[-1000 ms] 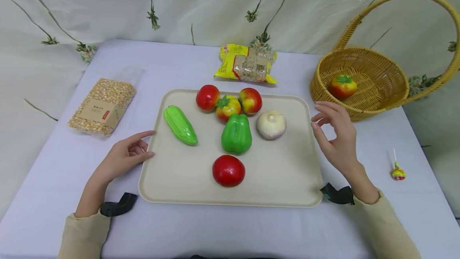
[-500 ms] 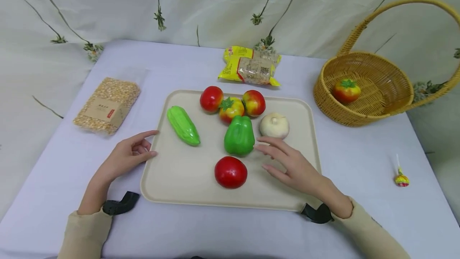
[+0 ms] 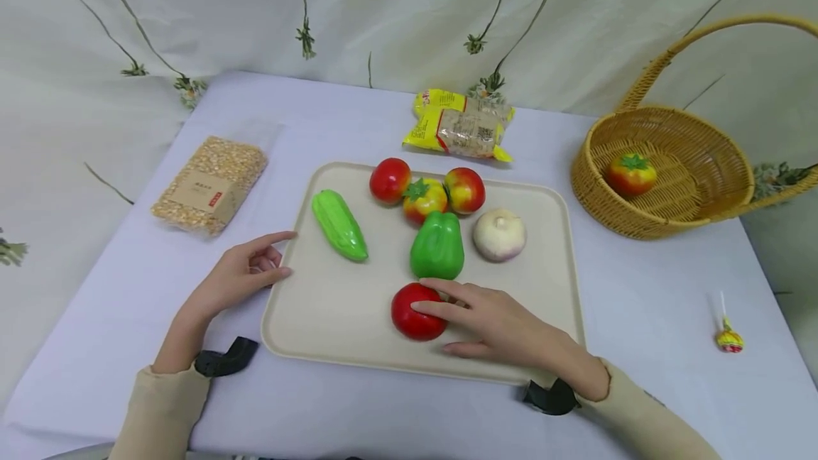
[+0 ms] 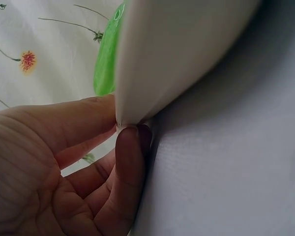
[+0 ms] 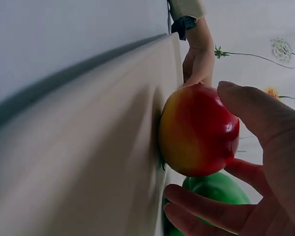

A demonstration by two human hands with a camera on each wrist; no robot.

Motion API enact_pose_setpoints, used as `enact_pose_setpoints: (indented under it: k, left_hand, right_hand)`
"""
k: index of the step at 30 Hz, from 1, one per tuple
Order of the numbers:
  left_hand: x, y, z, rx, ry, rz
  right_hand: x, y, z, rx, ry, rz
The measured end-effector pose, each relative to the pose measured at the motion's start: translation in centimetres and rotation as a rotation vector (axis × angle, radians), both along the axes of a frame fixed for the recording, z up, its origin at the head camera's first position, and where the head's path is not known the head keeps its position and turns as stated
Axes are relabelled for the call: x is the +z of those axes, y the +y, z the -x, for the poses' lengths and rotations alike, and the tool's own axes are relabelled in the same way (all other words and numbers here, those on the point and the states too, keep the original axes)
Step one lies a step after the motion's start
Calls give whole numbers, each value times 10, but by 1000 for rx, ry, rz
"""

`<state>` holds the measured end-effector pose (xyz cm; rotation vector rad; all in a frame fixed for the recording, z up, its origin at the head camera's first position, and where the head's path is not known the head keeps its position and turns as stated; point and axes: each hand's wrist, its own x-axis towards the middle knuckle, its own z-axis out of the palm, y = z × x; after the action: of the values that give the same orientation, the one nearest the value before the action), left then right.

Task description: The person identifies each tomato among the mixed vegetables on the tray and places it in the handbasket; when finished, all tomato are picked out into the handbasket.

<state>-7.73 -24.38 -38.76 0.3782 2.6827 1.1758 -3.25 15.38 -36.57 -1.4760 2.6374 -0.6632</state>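
Pale tablecloth bears a tray that the left hand pinches; the right hand spreads around a red fruit

5 toms; 3 pkts; 2 grn veg; 1 garlic

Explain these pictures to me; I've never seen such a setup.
No robot here: just a person working bare-handed. The wide view comes from a camera worn on the head; each close-up comes from a wrist camera. On the table stands a pale tray bearing a long green vegetable, a green pepper, a garlic bulb, a trio of tomatoes and, nearest the person, a red tomato. Around it are a bag of kernels, two yellow packets, a lollipop and a basket holding another tomato. The left hand holds the tray's edge. The right hand, fingers apart, is at the red tomato, with no clear grip visible.
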Motion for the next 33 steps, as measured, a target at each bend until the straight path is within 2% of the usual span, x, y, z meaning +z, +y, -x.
enact_pose_setpoints:
  k: [8,15,24,33]
  left_hand:
    - [1,1,-1,0,-4,14]
    - [3,2,-2,-5,2,30]
    - [3,6,3,-14,9,17]
    - [-2,2,1,-6,39,14]
  right_hand:
    - [-3,-9,0,13,-18,-58]
    - [-8,-15,3,31,49,-64]
    - [-3,-11,4,-9,39,-35]
    - [11,11,8,-46,109,74]
